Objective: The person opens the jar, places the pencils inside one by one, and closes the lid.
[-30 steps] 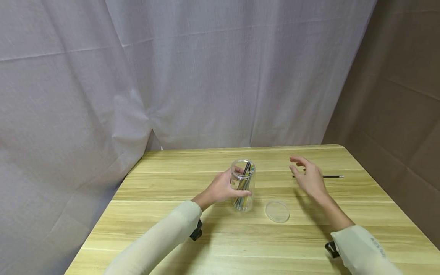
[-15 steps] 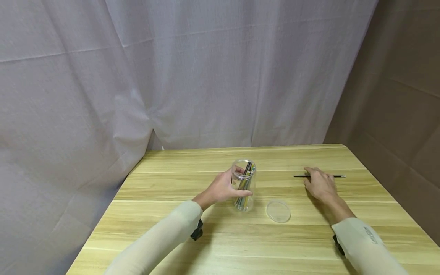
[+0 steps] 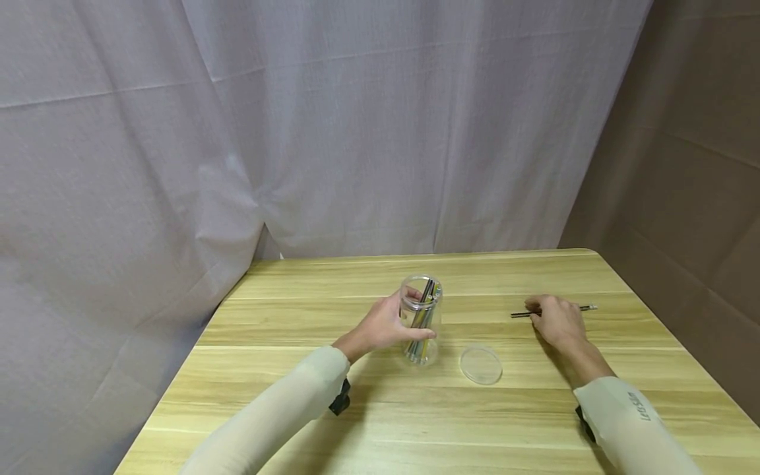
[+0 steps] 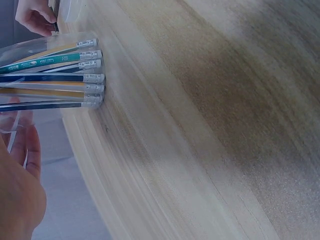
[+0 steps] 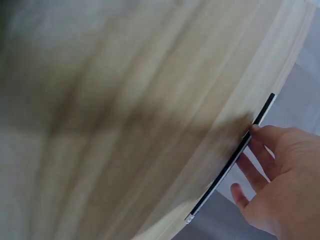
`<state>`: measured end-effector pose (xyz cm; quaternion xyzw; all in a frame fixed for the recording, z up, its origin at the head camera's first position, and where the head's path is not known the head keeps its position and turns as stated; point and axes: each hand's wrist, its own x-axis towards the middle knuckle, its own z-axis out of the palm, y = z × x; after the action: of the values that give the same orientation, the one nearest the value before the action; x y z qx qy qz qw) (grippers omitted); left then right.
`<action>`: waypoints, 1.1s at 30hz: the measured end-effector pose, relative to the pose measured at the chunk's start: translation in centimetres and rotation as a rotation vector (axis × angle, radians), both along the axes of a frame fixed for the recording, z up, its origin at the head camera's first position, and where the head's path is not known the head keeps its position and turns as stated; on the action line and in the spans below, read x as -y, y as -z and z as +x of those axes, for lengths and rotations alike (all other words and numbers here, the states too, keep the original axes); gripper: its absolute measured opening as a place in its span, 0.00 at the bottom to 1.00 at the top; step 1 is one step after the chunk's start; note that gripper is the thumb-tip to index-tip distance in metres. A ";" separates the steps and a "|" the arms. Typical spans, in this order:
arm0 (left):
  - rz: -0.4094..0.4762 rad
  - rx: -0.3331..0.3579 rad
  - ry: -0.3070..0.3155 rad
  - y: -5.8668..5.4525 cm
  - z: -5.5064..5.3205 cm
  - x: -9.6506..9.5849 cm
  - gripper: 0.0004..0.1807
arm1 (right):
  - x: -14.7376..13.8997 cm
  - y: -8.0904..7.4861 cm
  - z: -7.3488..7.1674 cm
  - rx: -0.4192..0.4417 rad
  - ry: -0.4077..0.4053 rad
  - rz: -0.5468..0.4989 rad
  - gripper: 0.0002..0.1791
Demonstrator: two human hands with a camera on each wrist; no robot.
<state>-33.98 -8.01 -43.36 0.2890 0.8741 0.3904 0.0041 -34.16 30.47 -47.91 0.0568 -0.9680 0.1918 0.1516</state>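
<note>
My left hand (image 3: 380,323) grips a clear plastic jar (image 3: 436,323) standing uncapped on the table, its thumb across the near side. Several pencils (image 4: 50,92), green, yellow and dark blue, lean inside with their eraser ends at the bottom in the left wrist view. To the right, my right hand (image 3: 558,322) pinches a dark pencil (image 3: 521,315) with a pale eraser end, low over the wooden surface. The right wrist view shows thumb and fingertips on either side of this pencil (image 5: 220,175). Whether it still touches the table I cannot tell.
A round clear lid (image 3: 481,365) lies flat between the jar and my right forearm. Behind the wooden table (image 3: 332,284) hangs a grey curtain (image 3: 356,132); a brown cloth (image 3: 683,198) hangs along the right side.
My right hand has moved right and down onto the dark pencil and now pinches it; the pencil has turned slightly, its left end nearer me. The left hand and jar have stayed put.
</note>
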 end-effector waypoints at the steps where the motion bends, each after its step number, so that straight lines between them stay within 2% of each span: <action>1: -0.001 -0.002 0.001 0.0 0.0 0.0 0.43 | -0.1 0.0 0.0 0.001 -0.004 -0.008 0.14; 8: 0.002 0.001 0.001 0.0 0.1 0.1 0.42 | -0.6 0.3 -0.2 0.029 -0.072 -0.086 0.09; 19: 0.003 0.009 -0.005 -0.1 0.3 0.0 0.41 | 0.3 0.2 0.0 0.070 -0.137 -0.137 0.05; 27: 0.007 0.017 -0.008 -0.1 0.3 0.0 0.41 | 1.9 0.0 -0.1 0.015 -0.207 -0.198 0.05; 33: 0.008 0.019 -0.009 -0.1 0.3 0.0 0.42 | 3.2 -0.5 0.1 0.014 -0.238 -0.267 0.06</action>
<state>-33.72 -8.00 -43.27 0.2815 0.8738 0.3965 0.0097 -34.04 27.26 -47.38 0.1493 -0.9214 0.3355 0.1274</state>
